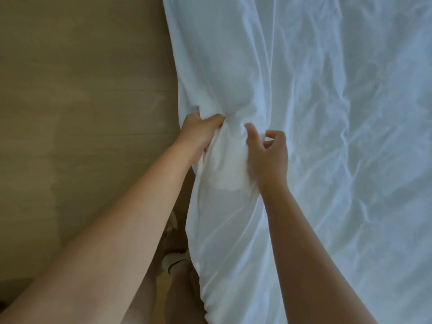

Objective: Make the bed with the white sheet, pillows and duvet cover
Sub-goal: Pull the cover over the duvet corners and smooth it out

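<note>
Head view: left hand (198,134) bunching white sheet (327,113) at bed's side edge, fingers curled into the fold; right hand (266,155) just beside, fingers loosely curled, thumb pressing cloth. Sheet spread rightward from both, long axis running away. Wooden floor (70,113) leftward.

Both bare arms stretched forward, left hand (198,134) fisted on the sheet (327,113), right hand (267,153) just beside it, fingers curled, thumb pressing cloth.
</note>
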Motion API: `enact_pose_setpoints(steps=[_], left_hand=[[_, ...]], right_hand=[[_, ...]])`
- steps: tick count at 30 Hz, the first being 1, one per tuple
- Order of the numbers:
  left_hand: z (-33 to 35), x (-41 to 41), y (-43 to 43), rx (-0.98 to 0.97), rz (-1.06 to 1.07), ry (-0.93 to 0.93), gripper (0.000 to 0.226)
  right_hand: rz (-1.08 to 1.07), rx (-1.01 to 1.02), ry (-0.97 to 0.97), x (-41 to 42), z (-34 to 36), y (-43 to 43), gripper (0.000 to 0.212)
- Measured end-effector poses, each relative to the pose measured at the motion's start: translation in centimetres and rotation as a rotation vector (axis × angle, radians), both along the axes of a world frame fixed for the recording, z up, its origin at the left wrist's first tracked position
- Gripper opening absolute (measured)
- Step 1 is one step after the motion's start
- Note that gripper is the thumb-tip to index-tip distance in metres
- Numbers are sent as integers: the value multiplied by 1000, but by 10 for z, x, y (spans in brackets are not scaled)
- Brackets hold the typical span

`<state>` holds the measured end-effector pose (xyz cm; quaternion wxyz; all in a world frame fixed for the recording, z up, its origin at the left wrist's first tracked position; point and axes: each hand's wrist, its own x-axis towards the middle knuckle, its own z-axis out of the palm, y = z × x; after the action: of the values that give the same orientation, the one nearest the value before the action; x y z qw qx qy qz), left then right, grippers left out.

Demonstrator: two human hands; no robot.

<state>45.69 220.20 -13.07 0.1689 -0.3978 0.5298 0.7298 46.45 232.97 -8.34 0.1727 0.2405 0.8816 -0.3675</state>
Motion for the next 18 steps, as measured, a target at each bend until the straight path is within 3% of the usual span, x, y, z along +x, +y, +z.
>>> enact_pose_setpoints(steps=[2, 4, 6, 8, 11, 14, 18], left_hand=[[16, 4, -8, -218, 34, 240, 19], [19, 22, -24, -426, 6, 337, 11], [-2, 41, -42, -572, -45, 207, 10], [-33, 48, -51, -653, -247, -29, 27], [-54, 30, -43, -506, -281, -195, 51], [-56, 16, -38, -413, -106, -257, 37], [-40, 14, -38, -318, 53, -152, 16]], right_hand=[[49, 14, 95, -4, 6, -6, 37], [105, 67, 223, -4, 12, -6, 43], [254, 159, 131, 5, 12, -10, 48], [439, 211, -68, 22, 4, -23, 47], [349, 54, -151, 29, -11, -46, 45], [194, -80, -50, 25, -10, -48, 47], [68, -181, 246, 20, 17, -10, 50]])
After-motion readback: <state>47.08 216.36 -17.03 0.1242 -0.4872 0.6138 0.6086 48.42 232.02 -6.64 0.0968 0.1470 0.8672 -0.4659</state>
